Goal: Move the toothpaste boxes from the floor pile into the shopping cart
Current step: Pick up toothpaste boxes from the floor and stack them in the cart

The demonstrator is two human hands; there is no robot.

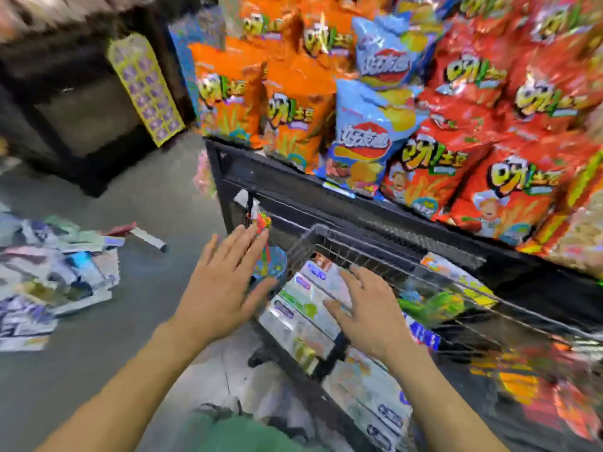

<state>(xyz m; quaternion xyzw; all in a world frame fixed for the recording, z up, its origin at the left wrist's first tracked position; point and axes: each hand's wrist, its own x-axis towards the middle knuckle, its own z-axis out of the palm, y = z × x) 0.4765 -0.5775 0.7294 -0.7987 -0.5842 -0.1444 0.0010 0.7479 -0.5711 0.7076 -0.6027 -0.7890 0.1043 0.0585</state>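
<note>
- While both hands hang with fingers spread and nothing in them, the left hand (222, 288) hovers just outside the near-left corner of the shopping cart (313, 230), and the right hand (368, 308) sits over the boxes already loaded (303, 308) in the basket.
- Fingers of the right hand (355, 278) are splayed and straight above those boxes; whether they touch the top one cannot be told through the blur.
- Remaining toothpaste boxes lie in the floor pile (55, 282), well off to the left of the left fingertips (225, 246) and lower down, on the grey floor (156, 305).
- By my reading, the left hand is the nearer one to the pile, so the coming reach should swing leftward and down from where its fingers now point.
- One stray box (148, 238) lies at the pile's right edge, closest to the left fingers, its long axis running slantwise across the reach.
- Most boxes in the pile are smeared by motion, so their count and individual long axes are hard to make out; the pile's left side is cut off by the frame.
- Snack bags (365, 141) on the dark shelf beyond the cart stand past the fingertips of both hands.
</note>
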